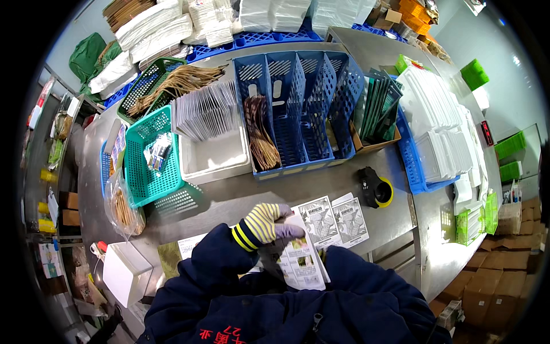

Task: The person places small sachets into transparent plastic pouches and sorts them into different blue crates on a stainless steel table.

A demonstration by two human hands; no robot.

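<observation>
My left hand (266, 225), in a yellow-striped glove with lilac fingertips, grips the upper edge of some printed leaflets (303, 266) with photos and text. The leaflets hang upright close to my chest. Behind them my right hand (322, 254) is almost wholly hidden; only a bit of its glove's cuff shows beyond the dark blue sleeve. Just past the leaflets, two black-and-white printed sheets (318, 219) lie side by side on the steel table (240, 193). A black tape dispenser (375, 188) with a yellow rim rests to their right.
Across the table stand a teal basket (133, 172), a white foam box (215, 165) of upright packets, a blue divided rack (300, 165) with brown strips, and a cardboard box (378, 145) of green packets. A blue crate (410, 161) holds white trays. A white container (124, 271) sits front left.
</observation>
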